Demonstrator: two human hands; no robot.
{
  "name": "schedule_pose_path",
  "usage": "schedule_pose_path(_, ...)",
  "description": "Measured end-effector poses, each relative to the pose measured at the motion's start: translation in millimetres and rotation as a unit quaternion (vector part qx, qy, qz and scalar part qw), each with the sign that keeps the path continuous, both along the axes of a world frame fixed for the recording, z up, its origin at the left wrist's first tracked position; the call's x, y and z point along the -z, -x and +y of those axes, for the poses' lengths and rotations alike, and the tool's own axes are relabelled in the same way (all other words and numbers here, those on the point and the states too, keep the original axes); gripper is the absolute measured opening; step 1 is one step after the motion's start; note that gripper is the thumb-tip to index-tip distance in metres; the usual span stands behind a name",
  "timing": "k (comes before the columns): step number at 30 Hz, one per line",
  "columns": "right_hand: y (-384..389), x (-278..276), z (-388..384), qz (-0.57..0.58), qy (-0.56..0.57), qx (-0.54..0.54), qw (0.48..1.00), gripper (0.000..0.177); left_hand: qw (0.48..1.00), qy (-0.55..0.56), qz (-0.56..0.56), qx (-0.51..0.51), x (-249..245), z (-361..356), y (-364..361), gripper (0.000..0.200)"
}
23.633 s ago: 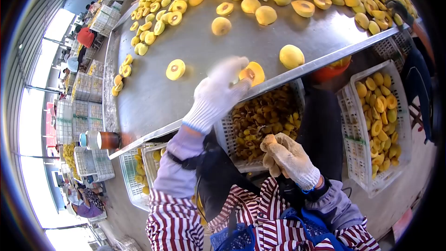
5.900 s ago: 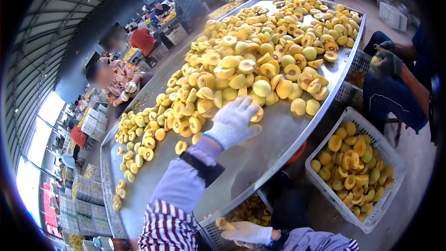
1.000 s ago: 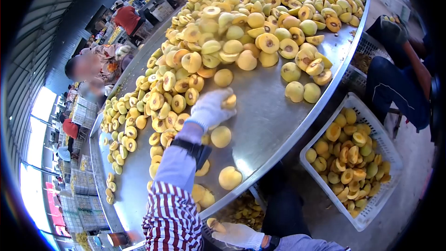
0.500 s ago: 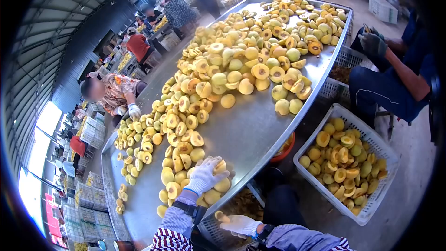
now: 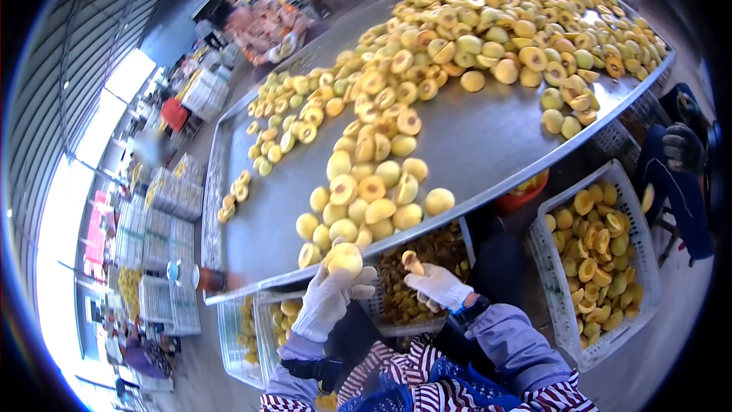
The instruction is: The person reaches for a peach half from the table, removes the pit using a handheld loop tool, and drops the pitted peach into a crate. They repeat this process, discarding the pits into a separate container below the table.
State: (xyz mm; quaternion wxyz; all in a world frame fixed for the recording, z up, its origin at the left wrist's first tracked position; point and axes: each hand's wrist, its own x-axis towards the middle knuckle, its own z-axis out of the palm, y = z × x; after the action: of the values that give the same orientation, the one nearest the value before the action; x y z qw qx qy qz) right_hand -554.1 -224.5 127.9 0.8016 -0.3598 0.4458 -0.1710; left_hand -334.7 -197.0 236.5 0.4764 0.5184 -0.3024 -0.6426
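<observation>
Partly bare table (image 5: 473, 137), left hand's (image 5: 326, 301) fruit (image 5: 344, 259) near rim (image 5: 488, 194)

1. No text, label, brand, number or sign is readable anywhere from here.
2. The fruit, the crates and the clothing show me no lettering I can make out.

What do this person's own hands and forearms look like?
Left hand and right hand wear whitish knit gloves with ribbed cuffs; the right cuff shows a blue edge. Dark bands circle both wrists. The sleeves are pale greyish lilac, with maroon-and-white striped fabric farther up.
</observation>
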Motion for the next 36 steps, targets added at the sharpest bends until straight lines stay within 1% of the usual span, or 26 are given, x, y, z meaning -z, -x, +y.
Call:
schedule_pose_path(1, -1, -6, 2, -0.004, -0.001, -0.005, 1.0, 0.02, 0.989, 0.024, 0.144, -0.009, 8, 15, -11, 0.056)
schedule_pose_path(4, -5, -20, 18, -0.025, 0.005, -0.023, 0.999, 0.023, 0.968, 0.039, 0.23, -0.089, 13, 47, -11, 0.058)
schedule_pose_path(5, -7, -26, 24, -0.014, 0.028, -0.046, 0.998, 0.027, 0.96, 0.056, 0.263, -0.078, 24, 51, -15, 0.054)
schedule_pose_path(6, -8, -29, 30, -0.002, 0.049, -0.068, 0.996, 0.033, 0.971, 0.05, 0.224, -0.065, 31, 52, -19, 0.051)
schedule_pose_path(8, -13, -20, 42, 0.068, 0.209, -0.118, 0.968, 0.044, 0.964, 0.074, 0.218, -0.13, 18, 59, 1, 0.051)
schedule_pose_path(9, -14, -37, 45, 0.101, 0.188, -0.142, 0.967, 0.053, 0.953, 0.053, 0.261, -0.147, 15, 60, 4, 0.054)
schedule_pose_path(10, -15, -45, 47, 0.117, 0.195, -0.143, 0.963, 0.053, 0.954, 0.068, 0.263, -0.129, 22, 57, 2, 0.056)
schedule_pose_path(12, -17, -54, 54, 0.15, 0.212, -0.142, 0.955, 0.053, 0.963, 0.126, 0.216, -0.095, 20, 56, 6, 0.059)
schedule_pose_path(15, -26, -64, 66, 0.108, 0.24, -0.117, 0.958, 0.053, 0.968, 0.188, 0.12, -0.11, -8, 52, 20, 0.057)
schedule_pose_path(16, -26, -71, 71, 0.092, 0.241, -0.095, 0.961, 0.053, 0.96, 0.23, 0.086, -0.134, -12, 51, 28, 0.051)
schedule_pose_path(17, -30, -67, 77, 0.096, 0.292, -0.099, 0.946, 0.053, 0.955, 0.26, -0.055, -0.129, -6, 48, 30, 0.052)
schedule_pose_path(18, -35, -64, 82, 0.103, 0.341, -0.104, 0.929, 0.053, 0.928, 0.295, -0.191, -0.121, 1, 46, 30, 0.054)
schedule_pose_path(19, -38, -73, 83, 0.14, 0.345, -0.132, 0.919, 0.053, 0.884, 0.325, -0.33, -0.057, 1, 42, 30, 0.052)
schedule_pose_path(20, -40, -82, 84, 0.172, 0.346, -0.164, 0.908, 0.053, 0.812, 0.356, -0.461, 0.001, -1, 40, 33, 0.052)
schedule_pose_path(21, -42, -82, 83, 0.182, 0.354, -0.164, 0.903, 0.052, 0.86, 0.309, -0.407, 0.006, -1, 44, 45, 0.053)
schedule_pose_path(22, -40, -82, 84, 0.189, 0.363, -0.169, 0.897, 0.052, 0.814, 0.315, -0.487, 0.041, -6, 45, 48, 0.051)
schedule_pose_path(24, -31, -88, 91, 0.187, 0.374, -0.146, 0.896, 0.048, 0.893, 0.263, -0.364, -0.002, 9, 45, 50, 0.051)
schedule_pose_path(25, -33, -82, 97, 0.189, 0.383, -0.127, 0.895, 0.046, 0.893, 0.26, -0.368, 0.01, 16, 44, 44, 0.052)
schedule_pose_path(26, -34, -76, 102, 0.19, 0.393, -0.112, 0.893, 0.045, 0.912, 0.233, -0.337, -0.002, 22, 43, 40, 0.051)
schedule_pose_path(28, -29, -89, 106, 0.197, 0.391, -0.116, 0.892, 0.043, 0.944, 0.176, -0.276, -0.037, 13, 44, 44, 0.051)
schedule_pose_path(29, -28, -95, 107, 0.197, 0.392, -0.124, 0.89, 0.042, 0.978, 0.117, -0.162, -0.055, 2, 50, 44, 0.05)
schedule_pose_path(30, -29, -96, 107, 0.196, 0.391, -0.115, 0.892, 0.042, 0.988, 0.123, -0.074, -0.049, -2, 49, 40, 0.046)
schedule_pose_path(32, -33, -95, 108, 0.183, 0.391, -0.112, 0.895, 0.04, 0.984, 0.136, 0.005, -0.117, -20, 58, 46, 0.046)
schedule_pose_path(33, -29, -106, 110, 0.148, 0.388, -0.097, 0.904, 0.038, 0.985, 0.145, 0.07, -0.065, -20, 57, 33, 0.048)
schedule_pose_path(34, -31, -101, 110, 0.115, 0.377, -0.092, 0.914, 0.045, 0.982, 0.132, 0.093, -0.094, -13, 58, 26, 0.052)
schedule_pose_path(36, -34, -105, 111, 0.093, 0.369, -0.082, 0.921, 0.044, 0.978, 0.137, 0.118, -0.103, -18, 63, 24, 0.052)
